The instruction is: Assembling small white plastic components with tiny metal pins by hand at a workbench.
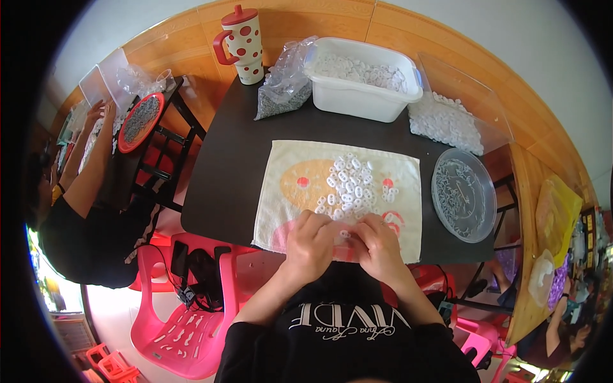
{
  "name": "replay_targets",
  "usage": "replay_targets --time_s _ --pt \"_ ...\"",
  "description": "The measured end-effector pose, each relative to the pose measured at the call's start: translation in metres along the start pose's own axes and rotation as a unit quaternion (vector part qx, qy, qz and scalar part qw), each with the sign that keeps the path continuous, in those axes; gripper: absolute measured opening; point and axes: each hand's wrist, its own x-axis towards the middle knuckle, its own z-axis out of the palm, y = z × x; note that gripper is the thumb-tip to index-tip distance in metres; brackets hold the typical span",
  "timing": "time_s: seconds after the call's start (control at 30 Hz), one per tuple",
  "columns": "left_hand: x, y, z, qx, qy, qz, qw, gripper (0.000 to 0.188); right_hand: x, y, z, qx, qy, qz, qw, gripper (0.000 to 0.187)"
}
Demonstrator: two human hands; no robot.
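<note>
Both hands meet at the near edge of a pale printed towel (271, 201) on the dark table. My left hand (309, 244) is closed, its fingers curled inward and pressed together. Opposite it, my right hand (380, 246) is closed the same way, fingertips almost touching the left ones. Whatever they pinch is too small and hidden to name. Just beyond the fingers, a loose heap of small white plastic pieces with holes (350, 182) spreads over the towel. A few more lie between the hands.
Behind the towel stand a dotted tumbler (248, 51), a bag of small grey parts (285, 96), a white tub (354, 102) and a see-through bin (447, 124) of white pieces. A round tray (461, 195) holds grey bits. A person (83, 217) works at left; a pink chair (182, 332) is nearby.
</note>
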Motion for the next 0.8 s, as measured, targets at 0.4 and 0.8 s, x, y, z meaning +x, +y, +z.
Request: replay_targets --time_s 0.4,0.8 --pt "-0.007 0.004 -0.011 0.055 -0.029 -0.030 0.998 0.018 -0.008 0.005 0.007 -0.016 0.015 -0.024 0.999 0.019" --pt "-0.007 0.008 -0.001 -0.102 -0.054 -0.139 0.984 0.014 -0.012 0.008 -0.008 0.401 0.062 0.170 0.898 0.008"
